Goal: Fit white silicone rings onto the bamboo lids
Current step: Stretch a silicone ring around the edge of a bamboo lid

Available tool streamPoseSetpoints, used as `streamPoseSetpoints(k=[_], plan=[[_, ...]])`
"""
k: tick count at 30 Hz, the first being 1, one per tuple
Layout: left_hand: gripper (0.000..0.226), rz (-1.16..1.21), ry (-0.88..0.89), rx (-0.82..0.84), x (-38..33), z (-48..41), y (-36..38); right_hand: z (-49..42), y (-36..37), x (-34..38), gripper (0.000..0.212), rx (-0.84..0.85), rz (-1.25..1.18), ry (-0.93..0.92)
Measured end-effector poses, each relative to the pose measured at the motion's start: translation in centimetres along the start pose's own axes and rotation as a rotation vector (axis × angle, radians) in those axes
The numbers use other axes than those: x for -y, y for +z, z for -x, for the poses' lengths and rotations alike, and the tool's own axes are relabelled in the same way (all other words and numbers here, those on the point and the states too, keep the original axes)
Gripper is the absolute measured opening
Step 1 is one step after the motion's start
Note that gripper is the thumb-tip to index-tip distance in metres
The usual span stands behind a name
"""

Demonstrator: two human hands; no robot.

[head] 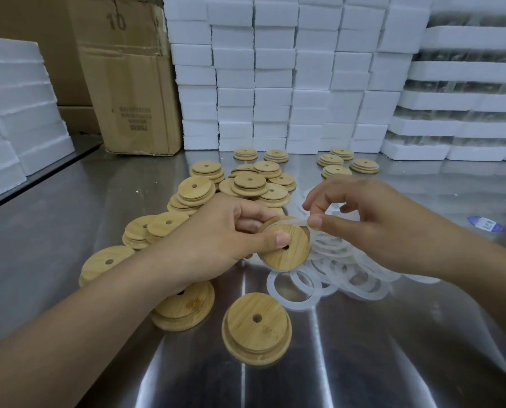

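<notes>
Holding one bamboo lid [287,251] up off the tabletop [363,363], the left hand [222,234] grips it with the thumb on the face near the hole and the fingers curled behind. The right hand [372,225] pinches a white silicone ring [300,221] at the lid's top edge, so both hands are close together, each clamped on its own piece. My guess is the ring's soft and floppy, so take it by the rim and work it round bit by bit. The lid looks stiff and light, easy to hold by its edges. Spare rings [334,269] are heaped just below, loose lids [245,184] are piled behind, and foam blocks [275,69] are stacked at the back.
</notes>
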State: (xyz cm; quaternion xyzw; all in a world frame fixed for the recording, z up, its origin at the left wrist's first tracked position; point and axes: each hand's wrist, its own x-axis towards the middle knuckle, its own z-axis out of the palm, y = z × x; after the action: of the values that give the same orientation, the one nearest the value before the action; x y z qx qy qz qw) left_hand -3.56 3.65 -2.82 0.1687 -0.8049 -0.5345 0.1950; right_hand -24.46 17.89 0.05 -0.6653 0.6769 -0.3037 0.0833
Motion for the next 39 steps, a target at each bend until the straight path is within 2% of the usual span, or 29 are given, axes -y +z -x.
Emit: streamPoseSetpoints(k=[8, 15, 22, 27, 30, 35, 39], plan=[[0.021, -0.062, 0.03, 0.038, -0.3, -0.1, -0.4, 0.0, -0.1, -0.2, 0.016, 0.02, 0.095, -0.035], [0.018, -0.072, 0.022, -0.027, -0.1, 0.1, -0.7, 0.0, 0.1, 0.0, 0.011, -0.036, -0.118, -0.015], [0.02, 0.037, -0.021, -0.104, 0.0, 0.0, -0.5, 0.0, 0.7, -0.1, 0.004, -0.063, -0.114, -0.021], [0.02, 0.228, -0.067, -0.167, -0.2, 0.0, -0.2, 0.0, 1.7, 0.3, 0.02, -0.167, -0.145, -0.031], [0.024, 0.307, -0.044, -0.207, -0.2, -0.1, 0.1, 0.1, 2.5, 0.4, 0.023, -0.243, -0.177, -0.017], [0.021, 0.274, 0.026, -0.227, 0.1, -0.1, 0.3, 0.1, 3.1, 0.3, 0.022, -0.311, -0.275, 0.011], [0.019, 0.224, 0.05, -0.198, 0.1, -0.1, 0.2, 0.0, 3.2, 0.4, 0.035, -0.255, -0.305, -0.028]])
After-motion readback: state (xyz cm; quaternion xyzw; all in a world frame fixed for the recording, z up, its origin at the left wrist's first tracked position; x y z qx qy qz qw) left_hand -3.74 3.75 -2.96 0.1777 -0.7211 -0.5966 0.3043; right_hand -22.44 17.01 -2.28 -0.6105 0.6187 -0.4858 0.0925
